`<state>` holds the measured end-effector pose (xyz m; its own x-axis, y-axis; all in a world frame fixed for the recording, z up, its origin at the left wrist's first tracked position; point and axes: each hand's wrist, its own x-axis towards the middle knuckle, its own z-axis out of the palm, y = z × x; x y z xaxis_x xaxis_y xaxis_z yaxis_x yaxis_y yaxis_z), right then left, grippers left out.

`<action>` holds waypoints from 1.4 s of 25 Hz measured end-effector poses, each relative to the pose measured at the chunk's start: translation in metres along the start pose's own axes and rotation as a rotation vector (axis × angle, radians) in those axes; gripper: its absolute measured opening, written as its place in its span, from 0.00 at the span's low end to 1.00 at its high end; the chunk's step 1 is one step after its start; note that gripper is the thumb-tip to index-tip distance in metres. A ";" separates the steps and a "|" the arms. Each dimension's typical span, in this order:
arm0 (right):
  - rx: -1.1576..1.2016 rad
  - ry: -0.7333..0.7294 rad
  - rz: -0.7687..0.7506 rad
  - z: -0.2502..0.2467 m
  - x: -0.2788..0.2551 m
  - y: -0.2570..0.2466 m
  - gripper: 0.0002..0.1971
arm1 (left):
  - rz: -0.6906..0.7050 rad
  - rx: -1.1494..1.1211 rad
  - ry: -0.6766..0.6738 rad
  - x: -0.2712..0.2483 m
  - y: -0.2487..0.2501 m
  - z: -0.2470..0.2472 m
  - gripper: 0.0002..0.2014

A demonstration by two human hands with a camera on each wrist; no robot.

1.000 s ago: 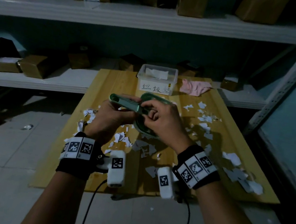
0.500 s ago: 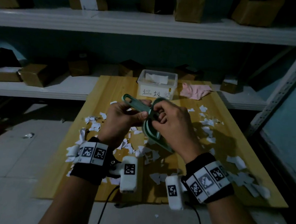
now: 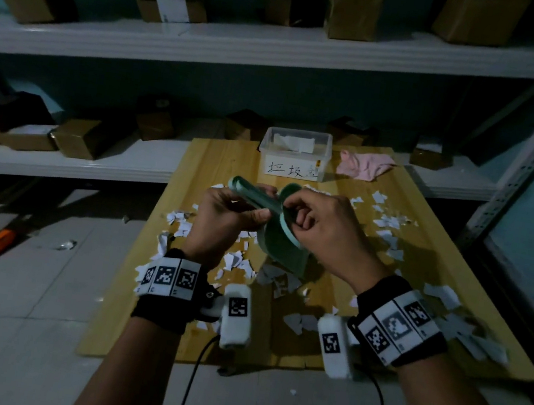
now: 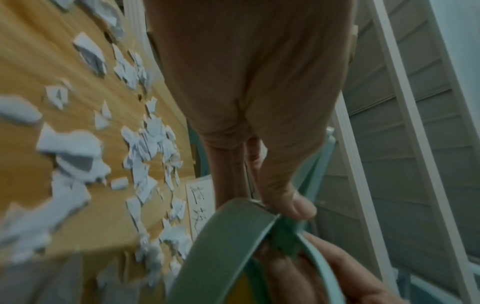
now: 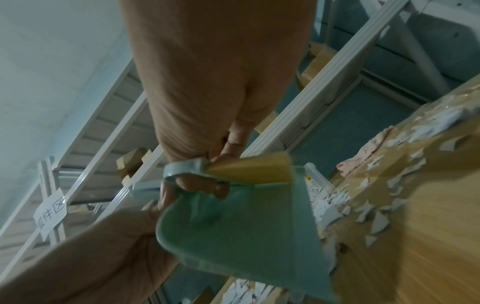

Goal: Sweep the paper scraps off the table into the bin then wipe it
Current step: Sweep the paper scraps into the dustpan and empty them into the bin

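Paper scraps [image 3: 236, 262], torn, ragged, litter wooden table [image 3: 404, 223].

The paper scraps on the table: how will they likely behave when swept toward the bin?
The paper scraps look thin and torn, so probably very light and easily scattered. Several lie near the table edge, so a brisk push may send some to the floor. Some have curled edges, which may catch rather than slide.

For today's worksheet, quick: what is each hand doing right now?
Left hand: closed, gripping the green handle.
Right hand: closed, gripping the dustpan.
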<state>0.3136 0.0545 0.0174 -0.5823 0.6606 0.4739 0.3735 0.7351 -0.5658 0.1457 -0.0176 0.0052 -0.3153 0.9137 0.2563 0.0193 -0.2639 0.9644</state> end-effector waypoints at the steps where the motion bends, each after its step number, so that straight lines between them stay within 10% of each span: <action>1: 0.006 0.025 0.017 -0.001 0.000 0.000 0.17 | 0.008 -0.008 0.038 0.000 0.001 -0.002 0.11; 9: 0.353 0.296 0.224 -0.024 0.010 0.008 0.22 | -0.044 -0.177 0.225 0.004 0.010 -0.018 0.15; 18: 0.378 0.244 0.464 -0.065 0.008 0.049 0.15 | -0.203 0.010 0.303 -0.002 0.007 -0.023 0.11; 35: -0.149 0.111 0.481 -0.059 0.003 0.047 0.12 | -0.227 0.083 0.305 -0.006 0.001 -0.016 0.13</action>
<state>0.3723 0.0996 0.0321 -0.2416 0.9358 0.2569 0.6839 0.3520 -0.6390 0.1323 -0.0284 0.0039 -0.5875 0.8091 0.0166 -0.0109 -0.0284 0.9995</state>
